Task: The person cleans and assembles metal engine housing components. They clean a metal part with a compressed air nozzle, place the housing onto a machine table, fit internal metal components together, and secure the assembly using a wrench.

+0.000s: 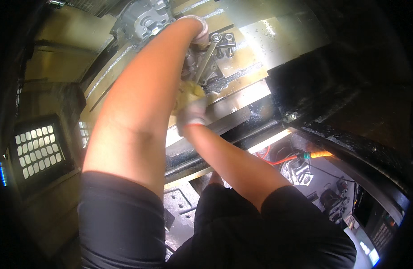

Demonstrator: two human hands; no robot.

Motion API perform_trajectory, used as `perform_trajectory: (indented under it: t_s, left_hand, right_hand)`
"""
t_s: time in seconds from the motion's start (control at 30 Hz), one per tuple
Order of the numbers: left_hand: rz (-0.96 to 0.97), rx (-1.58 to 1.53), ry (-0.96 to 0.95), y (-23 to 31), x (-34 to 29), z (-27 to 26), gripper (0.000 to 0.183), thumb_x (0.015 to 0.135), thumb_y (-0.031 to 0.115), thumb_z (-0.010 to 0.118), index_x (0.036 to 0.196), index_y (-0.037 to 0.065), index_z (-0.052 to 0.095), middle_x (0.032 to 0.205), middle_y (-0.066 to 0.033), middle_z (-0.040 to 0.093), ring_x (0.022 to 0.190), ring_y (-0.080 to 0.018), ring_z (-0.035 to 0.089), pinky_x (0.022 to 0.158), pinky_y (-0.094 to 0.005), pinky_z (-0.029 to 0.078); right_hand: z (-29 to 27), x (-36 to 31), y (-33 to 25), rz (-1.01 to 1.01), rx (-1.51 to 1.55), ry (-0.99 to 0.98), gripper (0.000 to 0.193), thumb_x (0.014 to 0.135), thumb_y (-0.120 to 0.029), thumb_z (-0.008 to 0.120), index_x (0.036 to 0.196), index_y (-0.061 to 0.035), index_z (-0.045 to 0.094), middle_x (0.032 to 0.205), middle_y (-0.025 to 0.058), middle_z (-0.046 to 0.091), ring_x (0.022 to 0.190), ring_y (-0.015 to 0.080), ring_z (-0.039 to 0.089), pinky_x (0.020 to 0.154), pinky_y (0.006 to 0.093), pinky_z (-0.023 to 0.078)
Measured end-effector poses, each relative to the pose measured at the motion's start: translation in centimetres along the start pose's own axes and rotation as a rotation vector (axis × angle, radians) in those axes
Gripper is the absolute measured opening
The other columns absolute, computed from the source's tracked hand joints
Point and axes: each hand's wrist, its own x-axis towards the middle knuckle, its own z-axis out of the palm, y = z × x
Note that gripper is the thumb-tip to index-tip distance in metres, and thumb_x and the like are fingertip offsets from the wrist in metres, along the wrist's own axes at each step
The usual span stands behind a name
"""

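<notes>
My right hand, in a white-and-yellow work glove blurred by motion, is closed round the lower end of a wrench. The wrench's ring end sits over a bolt or nut on a dark clamp plate, with another nut beside it. My left hand, in a pale glove, reaches past the wrench to the far side, close to the ring end. Its fingers are hidden by the wrist and forearm. Partly covered by my hands, a grey metal part lies under the wrench.
A grey metal casting stands at the far left on the slotted machine table, which is strewn with chips. Dark machine walls flank it. At lower right are a red hose with an orange end, and another casting.
</notes>
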Motion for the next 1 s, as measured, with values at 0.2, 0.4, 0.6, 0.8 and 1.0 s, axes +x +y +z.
perform_trajectory:
  t_s: [0.2, 0.4, 0.6, 0.8, 1.0]
  left_hand:
    - [0.06, -0.063, 0.321, -5.0, 2.0, 1.9, 0.042, 0.084, 0.032, 0.067, 0.118, 0.007, 0.071, 0.113, -0.0177, 0.073, 0.098, -0.0353, 0.069, 0.085, -0.0447, 0.054]
    - [0.101, -0.524, 0.964, -4.9, -13.4, 8.6, 0.044, 0.1, 0.034, 0.05, 0.136, 0.011, 0.062, 0.136, -0.0199, 0.065, 0.126, -0.0376, 0.061, 0.11, -0.0442, 0.046]
    - [0.227, -0.329, 1.163, -5.3, -11.5, 15.2, 0.046, 0.096, 0.037, 0.061, 0.135, 0.013, 0.062, 0.138, -0.0145, 0.063, 0.133, -0.0365, 0.054, 0.114, -0.0481, 0.039]
    - [0.146, -0.277, 1.295, -4.5, -9.0, 16.7, 0.047, 0.093, 0.034, 0.063, 0.137, 0.017, 0.061, 0.14, -0.0096, 0.063, 0.138, -0.034, 0.051, 0.117, -0.0492, 0.035]
    - [0.12, -0.334, 1.232, -4.4, -9.6, 16.3, 0.04, 0.098, 0.028, 0.052, 0.137, 0.021, 0.059, 0.146, -0.0075, 0.059, 0.144, -0.0263, 0.047, 0.128, -0.0466, 0.022]
  right_hand:
    - [-0.5, 1.2, 1.5, -0.04, -0.368, -0.091, 0.021, 0.103, -0.031, 0.051, 0.1, -0.0109, 0.058, 0.071, 0.0027, 0.052, 0.048, 0.019, 0.05, 0.042, 0.0382, 0.035]
    - [-0.3, -7.0, -14.4, -0.25, -1.354, -0.238, 0.036, 0.105, -0.035, 0.048, 0.105, -0.0029, 0.066, 0.065, 0.0031, 0.047, 0.046, 0.0196, 0.052, 0.041, 0.0329, 0.042]
    - [5.6, -6.2, -25.9, 0.111, -1.732, -0.203, 0.051, 0.108, -0.044, 0.048, 0.098, 0.0033, 0.065, 0.051, 0.0021, 0.041, 0.036, 0.0196, 0.048, 0.034, 0.0353, 0.04]
    - [9.5, -3.7, -29.6, 0.284, -1.95, -0.178, 0.045, 0.108, -0.038, 0.048, 0.095, 0.0026, 0.064, 0.047, 0.0016, 0.044, 0.034, 0.0179, 0.049, 0.033, 0.0314, 0.04]
    - [12.6, -2.1, -31.4, 0.404, -2.13, -0.027, 0.038, 0.108, -0.037, 0.049, 0.095, -0.0038, 0.063, 0.049, -0.0016, 0.042, 0.036, 0.0155, 0.047, 0.034, 0.0324, 0.04]
